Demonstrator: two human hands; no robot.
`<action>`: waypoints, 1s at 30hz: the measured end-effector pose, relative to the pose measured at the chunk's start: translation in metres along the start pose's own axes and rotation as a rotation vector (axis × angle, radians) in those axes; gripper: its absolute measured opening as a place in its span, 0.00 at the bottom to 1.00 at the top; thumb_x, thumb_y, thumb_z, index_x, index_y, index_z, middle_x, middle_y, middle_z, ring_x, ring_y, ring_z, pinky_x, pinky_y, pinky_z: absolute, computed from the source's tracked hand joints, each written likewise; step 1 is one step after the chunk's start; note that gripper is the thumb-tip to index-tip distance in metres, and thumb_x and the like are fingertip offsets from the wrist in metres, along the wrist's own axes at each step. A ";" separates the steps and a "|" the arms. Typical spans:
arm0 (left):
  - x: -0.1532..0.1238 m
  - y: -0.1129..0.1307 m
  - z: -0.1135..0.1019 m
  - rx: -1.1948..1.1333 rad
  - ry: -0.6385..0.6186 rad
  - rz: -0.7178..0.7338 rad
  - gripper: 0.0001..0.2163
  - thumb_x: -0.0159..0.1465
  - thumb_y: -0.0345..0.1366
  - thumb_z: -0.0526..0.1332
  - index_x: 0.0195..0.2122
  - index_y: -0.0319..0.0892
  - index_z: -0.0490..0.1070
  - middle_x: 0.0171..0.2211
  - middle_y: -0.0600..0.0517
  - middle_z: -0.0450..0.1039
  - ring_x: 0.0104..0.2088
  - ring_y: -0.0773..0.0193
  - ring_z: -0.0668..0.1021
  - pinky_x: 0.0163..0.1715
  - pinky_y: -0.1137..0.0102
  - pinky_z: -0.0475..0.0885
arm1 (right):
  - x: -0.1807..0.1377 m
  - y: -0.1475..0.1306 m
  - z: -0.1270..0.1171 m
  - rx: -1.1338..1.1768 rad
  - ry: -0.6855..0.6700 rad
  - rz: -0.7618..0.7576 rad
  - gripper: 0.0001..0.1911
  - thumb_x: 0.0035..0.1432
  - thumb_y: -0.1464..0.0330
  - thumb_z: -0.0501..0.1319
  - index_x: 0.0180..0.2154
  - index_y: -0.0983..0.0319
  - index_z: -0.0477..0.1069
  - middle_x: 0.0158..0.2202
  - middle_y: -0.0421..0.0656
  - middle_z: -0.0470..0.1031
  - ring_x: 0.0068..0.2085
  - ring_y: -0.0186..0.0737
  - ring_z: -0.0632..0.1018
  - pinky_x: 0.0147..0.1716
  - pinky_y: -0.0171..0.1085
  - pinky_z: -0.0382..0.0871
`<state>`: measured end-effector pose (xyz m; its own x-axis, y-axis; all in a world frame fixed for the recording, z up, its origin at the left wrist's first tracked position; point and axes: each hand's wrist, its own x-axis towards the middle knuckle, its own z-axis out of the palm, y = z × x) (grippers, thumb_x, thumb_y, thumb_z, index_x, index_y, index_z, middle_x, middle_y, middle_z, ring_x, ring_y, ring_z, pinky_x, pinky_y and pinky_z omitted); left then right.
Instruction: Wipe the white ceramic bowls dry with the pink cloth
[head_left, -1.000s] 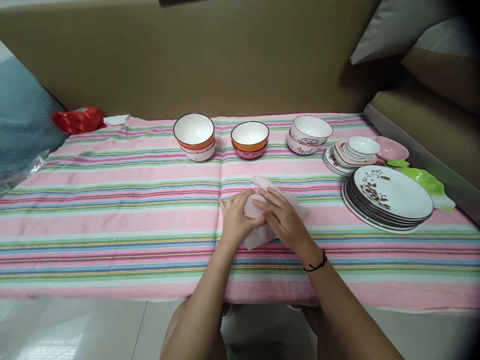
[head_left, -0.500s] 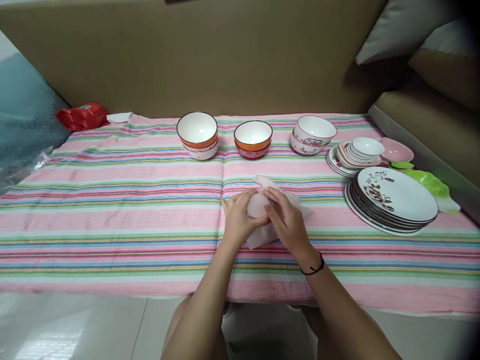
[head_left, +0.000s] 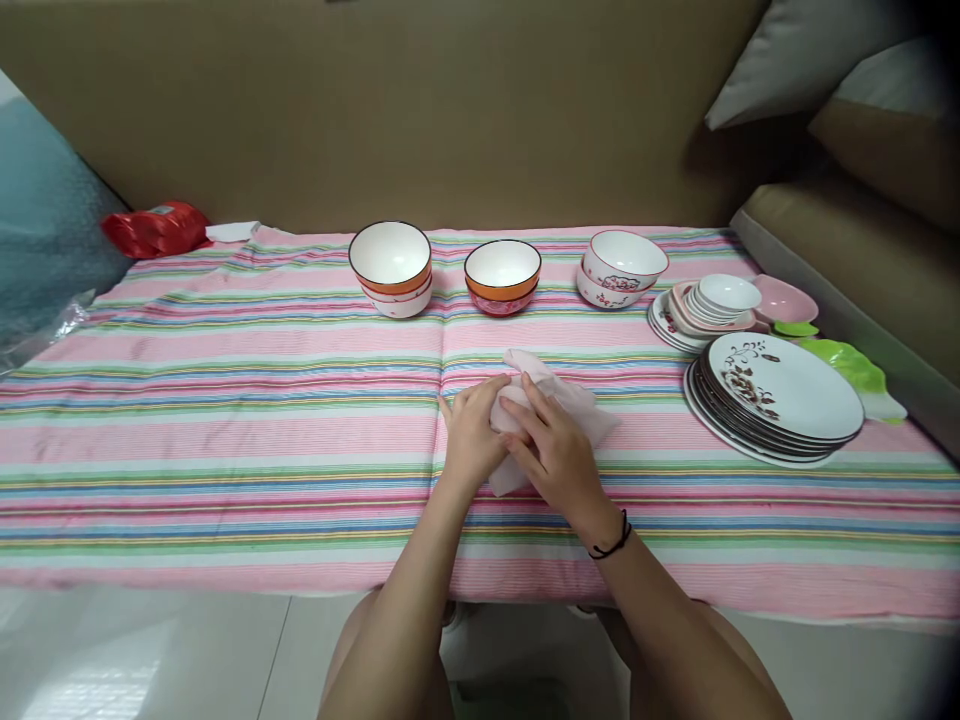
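Note:
A pale pink cloth (head_left: pixel 577 410) lies bunched on the striped tablecloth (head_left: pixel 225 420) near the table's middle. My left hand (head_left: pixel 471 436) grips the cloth's left side with curled fingers. My right hand (head_left: pixel 555 455) lies over the cloth from the right, fingers pressed onto it and touching the left hand. A black band circles my right wrist. What the cloth may wrap is hidden under my hands.
Along the back stand stacked orange-rimmed bowls (head_left: pixel 391 268), another orange bowl stack (head_left: pixel 502 276) and white patterned bowls (head_left: pixel 622 268). At right are stacked large plates (head_left: pixel 780 395), small dishes (head_left: pixel 721 298), a pink bowl (head_left: pixel 787 298) and green leaf dishes (head_left: pixel 855 365). A red packet (head_left: pixel 155 228) lies far left.
My right hand has slid a little leftward over the cloth, closer against the left hand. The dishes have not moved.

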<state>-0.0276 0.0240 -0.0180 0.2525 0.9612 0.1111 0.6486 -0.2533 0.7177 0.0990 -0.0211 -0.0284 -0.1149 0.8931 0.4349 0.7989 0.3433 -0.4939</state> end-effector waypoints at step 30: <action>0.001 -0.004 0.002 -0.032 0.018 0.017 0.26 0.54 0.36 0.65 0.56 0.48 0.67 0.58 0.52 0.70 0.55 0.53 0.69 0.62 0.53 0.49 | 0.005 -0.004 0.004 0.092 0.073 0.038 0.20 0.65 0.56 0.55 0.48 0.60 0.77 0.59 0.52 0.66 0.59 0.53 0.68 0.58 0.54 0.63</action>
<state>-0.0291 0.0255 -0.0220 0.2497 0.9588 0.1357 0.6207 -0.2661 0.7375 0.0933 -0.0171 -0.0277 -0.0401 0.8836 0.4666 0.7440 0.3381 -0.5763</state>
